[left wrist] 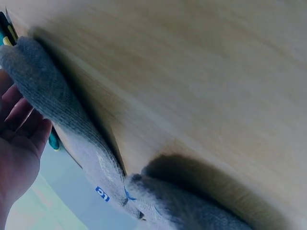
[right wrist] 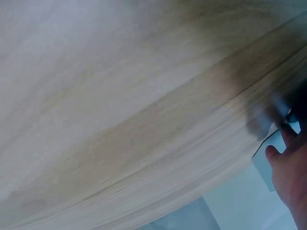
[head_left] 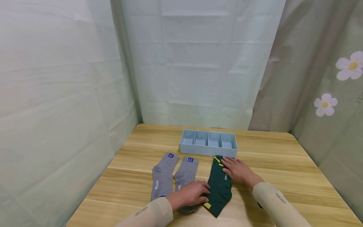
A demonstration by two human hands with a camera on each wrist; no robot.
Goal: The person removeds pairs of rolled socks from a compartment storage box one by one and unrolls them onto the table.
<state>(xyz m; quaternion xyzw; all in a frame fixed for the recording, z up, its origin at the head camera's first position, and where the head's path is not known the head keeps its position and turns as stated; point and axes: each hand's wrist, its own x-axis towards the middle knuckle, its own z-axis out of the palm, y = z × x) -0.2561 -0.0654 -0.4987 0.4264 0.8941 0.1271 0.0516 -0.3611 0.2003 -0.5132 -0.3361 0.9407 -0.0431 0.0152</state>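
Note:
A dark green sock with yellow patches and white lettering lies flat on the table. My left hand reaches over one grey sock, its fingertips at the green sock's lower left edge. On the green sock's upper part rest the outstretched fingers of my right hand. A second grey sock with a blue label lies further left. In the left wrist view, loosely bent fingers of the left hand show beside grey knit. The right wrist view catches the right hand at its edge.
Just beyond the socks stands a light blue box with several compartments. The wooden table reaches back to pale curtains, and a flower-printed cloth hangs on the right.

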